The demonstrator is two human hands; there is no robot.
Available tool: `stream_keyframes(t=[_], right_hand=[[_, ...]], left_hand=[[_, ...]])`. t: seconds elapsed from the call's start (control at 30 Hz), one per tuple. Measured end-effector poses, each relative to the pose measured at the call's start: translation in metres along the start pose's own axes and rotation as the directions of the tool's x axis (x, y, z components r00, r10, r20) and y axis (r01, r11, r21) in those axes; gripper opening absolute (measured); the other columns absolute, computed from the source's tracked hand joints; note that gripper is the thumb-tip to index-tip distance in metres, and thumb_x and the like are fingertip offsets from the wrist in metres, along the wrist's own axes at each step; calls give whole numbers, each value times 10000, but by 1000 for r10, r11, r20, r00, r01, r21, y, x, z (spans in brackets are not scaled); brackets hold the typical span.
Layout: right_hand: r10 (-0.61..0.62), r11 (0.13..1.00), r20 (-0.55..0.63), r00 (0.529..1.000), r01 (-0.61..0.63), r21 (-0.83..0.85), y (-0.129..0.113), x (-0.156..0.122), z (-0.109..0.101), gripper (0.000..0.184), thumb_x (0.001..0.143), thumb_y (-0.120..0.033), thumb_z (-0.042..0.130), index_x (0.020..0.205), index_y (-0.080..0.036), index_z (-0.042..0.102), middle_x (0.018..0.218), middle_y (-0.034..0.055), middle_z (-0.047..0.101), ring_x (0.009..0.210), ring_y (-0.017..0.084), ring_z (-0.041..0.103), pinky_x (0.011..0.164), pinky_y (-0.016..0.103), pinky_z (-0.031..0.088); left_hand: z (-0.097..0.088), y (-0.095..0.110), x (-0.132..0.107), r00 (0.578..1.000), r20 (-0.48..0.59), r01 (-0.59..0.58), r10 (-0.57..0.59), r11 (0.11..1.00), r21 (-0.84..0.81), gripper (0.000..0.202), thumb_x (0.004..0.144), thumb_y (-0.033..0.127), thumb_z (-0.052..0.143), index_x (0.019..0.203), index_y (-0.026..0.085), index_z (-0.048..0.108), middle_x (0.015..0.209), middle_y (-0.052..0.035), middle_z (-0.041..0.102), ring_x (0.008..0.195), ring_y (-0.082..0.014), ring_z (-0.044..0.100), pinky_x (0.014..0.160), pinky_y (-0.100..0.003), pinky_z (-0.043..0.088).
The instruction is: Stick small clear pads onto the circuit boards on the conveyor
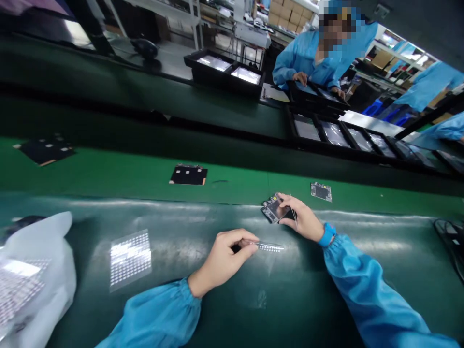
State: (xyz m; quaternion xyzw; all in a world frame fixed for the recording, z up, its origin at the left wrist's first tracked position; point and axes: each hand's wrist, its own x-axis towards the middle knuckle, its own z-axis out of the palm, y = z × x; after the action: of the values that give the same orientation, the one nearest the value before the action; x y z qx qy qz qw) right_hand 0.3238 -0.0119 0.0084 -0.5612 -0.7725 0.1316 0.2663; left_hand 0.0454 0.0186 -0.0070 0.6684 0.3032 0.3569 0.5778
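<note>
Low over the bench, my left hand [226,258] pinches a narrow clear strip of small white stickers [270,247] between thumb and fingers. The strip points right and is seen nearly edge-on. My right hand [302,220] is closed on the right side of a circuit board [271,209], which is tilted, with a dark flat face and small parts along its upper edge. A thin pale line crosses by the right fingers; I cannot tell what it is. Left of my left hand lies a clear sheet with rows of white stickers [130,258].
On the green strip lie another circuit board [321,191], a black flat panel [188,175] and a second black panel [47,150]. A white plastic bag [54,270] stands at left. Black trays [329,135] line the raised ledge; a co-worker [290,58] works behind. A black cable [449,246] lies right.
</note>
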Motion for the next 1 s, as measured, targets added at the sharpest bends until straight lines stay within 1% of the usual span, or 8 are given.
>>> stream_keyframes(t=[0.2, 0.33, 0.43, 0.53, 0.67, 0.8, 0.9, 1.0], right_hand=[[-24, 977, -12, 1000, 21, -212, -11, 3, 4, 366, 839, -517, 753, 1000, -229, 595, 1140, 141, 696, 983, 329, 652, 804, 466, 486], [-113, 991, -76, 991, 107, -83, -16, 60, 10, 255, 914, -458, 686, 1022, -243, 603, 1024, 108, 715, 965, 302, 667, 852, 454, 503], [-224, 974, -21, 974, 225, 25, -22, 130, 47, 254, 931, -426, 670, 1085, -238, 599, 1176, 128, 696, 1072, 304, 652, 933, 465, 505], [-238, 971, 79, 968, 240, -18, -30, 188, 95, 392, 815, -430, 802, 1077, -218, 600, 1331, 167, 627, 1219, 357, 577, 1001, 522, 465], [-217, 973, 126, 968, 225, -53, -35, 214, 122, 311, 771, -306, 833, 946, -214, 593, 1168, 138, 692, 1119, 332, 611, 984, 494, 464], [-159, 983, -10, 987, 159, 92, -18, 181, 74, 335, 757, -295, 800, 991, -211, 575, 1090, 99, 700, 1001, 285, 652, 942, 447, 505], [-44, 981, -133, 990, 68, 180, 4, 116, 3, 374, 826, -355, 748, 1107, -203, 553, 1195, 124, 668, 1065, 274, 660, 970, 442, 513], [49, 999, -191, 980, -52, -15, 14, 35, -66, 352, 834, -360, 742, 1098, -214, 561, 1228, 135, 660, 1097, 299, 659, 989, 483, 507]], left_hand=[[2, 2, -4, 1000, 10, -1, 1, 1000, -25, 87, 795, 188, 716, 816, 145, 789, 693, -60, 744, 608, -160, 652, 598, -247, 514], [1, 4, -4, 999, 40, 3, 0, 997, -75, 78, 794, 187, 726, 816, 151, 792, 706, -61, 751, 603, -162, 660, 601, -251, 520], [0, 4, -5, 999, 45, 2, 2, 996, -90, 77, 792, 186, 734, 819, 146, 793, 718, -69, 754, 610, -166, 664, 608, -254, 521], [0, 4, -6, 999, 52, 3, 2, 996, -92, 75, 794, 184, 732, 818, 146, 791, 714, -69, 755, 599, -165, 663, 598, -251, 517], [0, 3, -6, 998, 56, -14, 19, 996, -84, 74, 794, 173, 727, 813, 138, 790, 708, -68, 752, 586, -161, 660, 579, -241, 512], [0, 3, -4, 999, 42, -9, 12, 997, -76, 81, 801, 173, 719, 823, 141, 790, 690, -60, 745, 593, -162, 663, 589, -243, 518], [1, 0, -3, 1000, 27, -2, 3, 1000, -25, 82, 803, 190, 720, 825, 151, 789, 685, -52, 743, 601, -164, 659, 596, -250, 517], [0, -3, -2, 1000, -8, -22, 23, 999, 23, 77, 800, 188, 708, 815, 166, 781, 692, -41, 738, 600, -156, 643, 589, -249, 511]])
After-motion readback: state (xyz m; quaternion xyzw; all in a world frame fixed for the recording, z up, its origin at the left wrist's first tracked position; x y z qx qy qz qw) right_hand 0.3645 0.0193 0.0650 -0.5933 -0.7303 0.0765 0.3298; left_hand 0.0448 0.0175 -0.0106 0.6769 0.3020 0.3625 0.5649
